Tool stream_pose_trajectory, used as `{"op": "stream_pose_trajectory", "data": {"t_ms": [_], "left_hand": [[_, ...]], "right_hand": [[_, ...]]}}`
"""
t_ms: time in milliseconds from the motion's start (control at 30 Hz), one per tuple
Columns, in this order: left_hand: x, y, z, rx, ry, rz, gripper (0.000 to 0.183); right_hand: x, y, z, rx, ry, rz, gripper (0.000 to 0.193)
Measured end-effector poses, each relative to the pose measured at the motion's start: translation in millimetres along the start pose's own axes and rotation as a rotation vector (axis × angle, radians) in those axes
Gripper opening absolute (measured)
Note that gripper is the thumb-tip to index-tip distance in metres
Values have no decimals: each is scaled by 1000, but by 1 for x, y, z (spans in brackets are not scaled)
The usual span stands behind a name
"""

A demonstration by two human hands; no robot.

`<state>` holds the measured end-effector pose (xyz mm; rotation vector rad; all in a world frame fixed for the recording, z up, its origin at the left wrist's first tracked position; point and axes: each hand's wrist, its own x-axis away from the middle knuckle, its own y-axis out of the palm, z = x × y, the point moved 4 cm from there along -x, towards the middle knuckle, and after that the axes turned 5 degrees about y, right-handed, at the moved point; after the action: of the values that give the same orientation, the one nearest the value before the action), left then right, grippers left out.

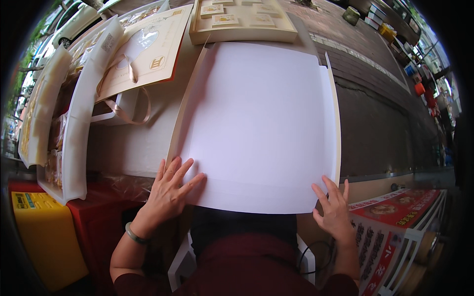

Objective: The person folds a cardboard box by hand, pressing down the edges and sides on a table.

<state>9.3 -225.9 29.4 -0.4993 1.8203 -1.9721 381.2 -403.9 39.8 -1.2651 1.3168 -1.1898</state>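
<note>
A large flat white cardboard sheet (261, 123) with creased side flaps lies on the white table (128, 143) in front of me. My left hand (170, 190) rests on the sheet's near left corner, fingers spread flat; a green bangle is on that wrist. My right hand (335, 209) touches the near right corner and the right flap's end, fingers apart. Neither hand grips anything.
A cream tray (242, 22) of small packaged items lies beyond the sheet. A cream gift bag (143, 49) with ribbon handles lies at the left, next to white lids and trays (84, 108). A yellow bin (44, 232) and red crate stand lower left; a printed red banner (390, 217) is lower right.
</note>
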Motion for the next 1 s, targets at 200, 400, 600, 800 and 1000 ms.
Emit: {"op": "stream_pose_trajectory", "data": {"t_ms": [200,400,600,800,1000], "left_hand": [[9,11,0,17,4,137,67],[11,10,-7,-6,19,276,42],[8,-2,-13,186,-58,309,32],[-1,-4,-23,280,-126,305,21],[-8,20,-28,242,-545,276,67]], "right_hand": [[6,13,-9,47,6,43,74],[3,31,5,34,-36,282,42],[-23,11,10,-221,-34,234,28],[-33,17,23,-353,62,202,22],[-42,31,17,-365,485,304,61]]}}
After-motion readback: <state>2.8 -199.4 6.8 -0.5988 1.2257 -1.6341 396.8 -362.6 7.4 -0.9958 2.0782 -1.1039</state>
